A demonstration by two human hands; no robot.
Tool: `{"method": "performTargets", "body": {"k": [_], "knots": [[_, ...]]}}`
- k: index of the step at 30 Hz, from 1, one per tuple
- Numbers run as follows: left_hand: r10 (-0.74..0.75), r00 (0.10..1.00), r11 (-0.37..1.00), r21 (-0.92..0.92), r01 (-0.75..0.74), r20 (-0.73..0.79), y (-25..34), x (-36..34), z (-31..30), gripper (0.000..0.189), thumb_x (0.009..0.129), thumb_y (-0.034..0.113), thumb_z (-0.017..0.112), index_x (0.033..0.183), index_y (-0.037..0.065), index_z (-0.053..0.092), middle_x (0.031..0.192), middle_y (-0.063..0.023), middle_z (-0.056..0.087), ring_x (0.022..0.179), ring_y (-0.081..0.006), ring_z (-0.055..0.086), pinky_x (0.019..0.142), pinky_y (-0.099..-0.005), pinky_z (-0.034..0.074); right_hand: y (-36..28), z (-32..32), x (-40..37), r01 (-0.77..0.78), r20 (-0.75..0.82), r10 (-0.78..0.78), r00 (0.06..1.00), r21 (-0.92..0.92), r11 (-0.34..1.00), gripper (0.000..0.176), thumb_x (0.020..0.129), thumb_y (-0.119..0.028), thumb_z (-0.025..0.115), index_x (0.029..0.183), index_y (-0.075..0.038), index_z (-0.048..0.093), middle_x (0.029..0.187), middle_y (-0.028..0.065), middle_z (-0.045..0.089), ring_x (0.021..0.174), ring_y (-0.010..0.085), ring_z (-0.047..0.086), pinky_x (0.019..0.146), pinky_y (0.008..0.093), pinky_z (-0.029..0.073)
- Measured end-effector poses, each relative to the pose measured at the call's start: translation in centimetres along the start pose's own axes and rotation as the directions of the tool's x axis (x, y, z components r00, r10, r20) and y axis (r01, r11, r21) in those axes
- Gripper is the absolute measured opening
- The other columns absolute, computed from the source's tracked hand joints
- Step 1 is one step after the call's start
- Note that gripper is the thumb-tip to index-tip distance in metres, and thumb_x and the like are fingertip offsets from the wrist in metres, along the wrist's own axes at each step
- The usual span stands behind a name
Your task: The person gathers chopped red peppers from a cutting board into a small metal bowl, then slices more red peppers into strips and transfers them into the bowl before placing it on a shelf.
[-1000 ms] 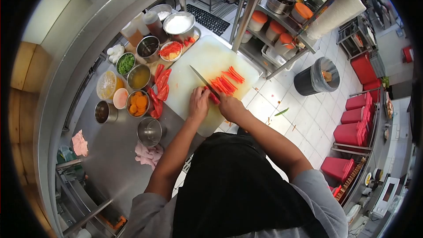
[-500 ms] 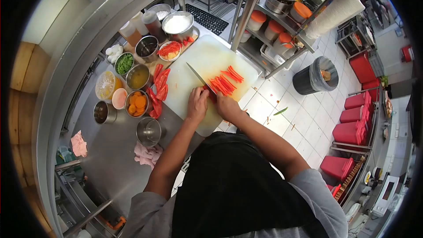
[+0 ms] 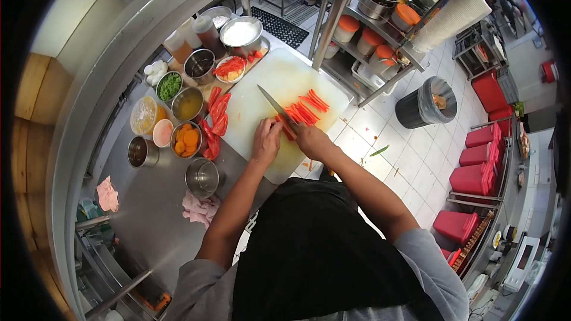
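Note:
On the white cutting board (image 3: 244, 107), my left hand (image 3: 267, 141) presses with bent fingers on a piece of red pepper (image 3: 287, 129). My right hand (image 3: 313, 142) is closed around the handle of a knife (image 3: 273, 102), whose blade points up and to the left across the board, beside the left fingertips. Cut red strips (image 3: 302, 113) lie in a pile just beyond the knife, with a few more (image 3: 318, 100) to the upper right. Larger red pepper pieces (image 3: 219, 114) rest along the board's left edge.
Left of the board stand a bowl of orange slices (image 3: 186, 140), an empty metal pot (image 3: 202, 178), a bowl of chopped greens (image 3: 169, 85) and a pot of white powder (image 3: 241, 32). A pink cloth (image 3: 200, 207) lies near my left forearm. A lined bin (image 3: 425, 104) stands on the floor at right.
The knife and my right hand have shifted slightly to the right, away from my left fingertips. More of the red pepper piece shows between the hands.

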State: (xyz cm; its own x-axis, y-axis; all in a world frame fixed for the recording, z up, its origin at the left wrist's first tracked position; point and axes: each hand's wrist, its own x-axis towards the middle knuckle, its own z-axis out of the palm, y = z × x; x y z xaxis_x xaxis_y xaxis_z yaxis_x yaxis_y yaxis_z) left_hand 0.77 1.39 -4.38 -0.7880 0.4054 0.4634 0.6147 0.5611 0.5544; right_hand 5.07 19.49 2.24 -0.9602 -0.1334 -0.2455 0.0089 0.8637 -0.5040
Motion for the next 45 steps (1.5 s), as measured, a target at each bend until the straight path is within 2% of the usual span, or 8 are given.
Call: {"method": "performTargets", "body": {"k": [15, 17, 20, 22, 38, 41, 43, 45], "knots": [[-0.005, 0.999, 1.000, 0.018, 0.004, 0.036, 0.3, 0.2, -0.5, 0.014, 0.086, 0.000, 0.062, 0.099, 0.001, 0.064, 0.099, -0.0150, 0.056, 0.097, -0.0351, 0.057, 0.084, -0.0451, 0.048, -1.6, 2.3, -2.2, -0.102, -0.055, 0.102, 0.993, 0.008, 0.995, 0.026, 0.094, -0.018, 0.051, 0.110, 0.003, 0.051, 0.080, 0.0314, 0.067, 0.077, 0.0483, 0.069, 0.070, 0.0564, 0.055], [-0.002, 0.999, 1.000, 0.022, 0.001, 0.038, 0.1, 0.5, -0.6, 0.014, 0.086, 0.000, 0.062, 0.099, 0.001, 0.065, 0.099, -0.0150, 0.056, 0.097, -0.0351, 0.057, 0.084, -0.0452, 0.048, -1.0, 3.5, -0.9, -0.094, -0.085, 0.095, 0.992, 0.017, 0.995, 0.027, 0.095, -0.018, 0.051, 0.111, 0.004, 0.049, 0.078, 0.0313, 0.067, 0.075, 0.0497, 0.067, 0.067, 0.0571, 0.055], [0.010, 1.000, 0.999, 0.035, -0.010, 0.001, 0.4, 0.4, -0.3, 0.013, 0.086, 0.002, 0.063, 0.099, 0.001, 0.064, 0.099, -0.0148, 0.056, 0.097, -0.0350, 0.057, 0.084, -0.0451, 0.049, 0.4, 4.3, 1.5, 0.041, -0.179, -0.034, 0.983, 0.033, 0.999, 0.028, 0.096, -0.020, 0.050, 0.111, 0.003, 0.048, 0.078, 0.0315, 0.066, 0.074, 0.0502, 0.067, 0.066, 0.0574, 0.054], [0.008, 1.000, 1.000, 0.021, -0.008, 0.019, 0.1, 0.3, -0.3, 0.011, 0.087, 0.003, 0.062, 0.098, 0.001, 0.064, 0.098, -0.0144, 0.056, 0.097, -0.0348, 0.058, 0.084, -0.0449, 0.049, -0.4, 2.2, 1.8, -0.058, -0.028, 0.058, 0.998, 0.029, 0.998, 0.031, 0.097, -0.023, 0.053, 0.110, 0.005, 0.049, 0.082, 0.0317, 0.068, 0.079, 0.0483, 0.069, 0.072, 0.0557, 0.056], [0.028, 0.998, 1.000, 0.007, -0.028, 0.062, 0.2, 0.6, -0.9, 0.016, 0.083, -0.001, 0.063, 0.099, 0.000, 0.064, 0.100, -0.0153, 0.056, 0.097, -0.0353, 0.058, 0.084, -0.0453, 0.049, -1.2, 3.7, -1.0, -0.085, -0.074, 0.086, 0.993, 0.018, 0.996, 0.031, 0.096, -0.023, 0.053, 0.109, 0.006, 0.052, 0.080, 0.0321, 0.067, 0.076, 0.0487, 0.068, 0.071, 0.0568, 0.055], [0.046, 0.999, 0.999, 0.017, -0.046, 0.008, 0.8, 0.7, -0.8, 0.015, 0.083, -0.002, 0.063, 0.098, 0.000, 0.064, 0.098, -0.0150, 0.057, 0.096, -0.0352, 0.058, 0.084, -0.0451, 0.049, 0.1, 4.3, 1.4, -0.028, -0.174, 0.040, 0.984, 0.072, 0.997, 0.029, 0.096, -0.019, 0.053, 0.108, 0.007, 0.048, 0.077, 0.0325, 0.065, 0.071, 0.0501, 0.066, 0.063, 0.0566, 0.054], [0.021, 1.000, 1.000, -0.009, -0.021, 0.023, 0.4, 0.7, -0.8, 0.014, 0.083, -0.002, 0.064, 0.097, 0.000, 0.064, 0.097, -0.0145, 0.057, 0.095, -0.0345, 0.059, 0.083, -0.0453, 0.049, 1.8, 4.2, 3.2, 0.119, -0.113, -0.111, 0.987, 0.069, 0.990, 0.033, 0.098, -0.028, 0.052, 0.104, 0.005, 0.051, 0.082, 0.0324, 0.067, 0.079, 0.0481, 0.068, 0.070, 0.0557, 0.055], [0.018, 1.000, 0.999, -0.032, -0.017, 0.022, 0.3, 0.6, -1.2, 0.014, 0.082, -0.001, 0.065, 0.097, 0.000, 0.064, 0.097, -0.0140, 0.057, 0.095, -0.0342, 0.059, 0.083, -0.0450, 0.049, 2.4, 3.1, 2.8, 0.129, -0.103, -0.121, 0.987, 0.066, 0.990, 0.033, 0.098, -0.027, 0.053, 0.105, 0.006, 0.051, 0.082, 0.0324, 0.067, 0.079, 0.0483, 0.068, 0.070, 0.0557, 0.055]]}}
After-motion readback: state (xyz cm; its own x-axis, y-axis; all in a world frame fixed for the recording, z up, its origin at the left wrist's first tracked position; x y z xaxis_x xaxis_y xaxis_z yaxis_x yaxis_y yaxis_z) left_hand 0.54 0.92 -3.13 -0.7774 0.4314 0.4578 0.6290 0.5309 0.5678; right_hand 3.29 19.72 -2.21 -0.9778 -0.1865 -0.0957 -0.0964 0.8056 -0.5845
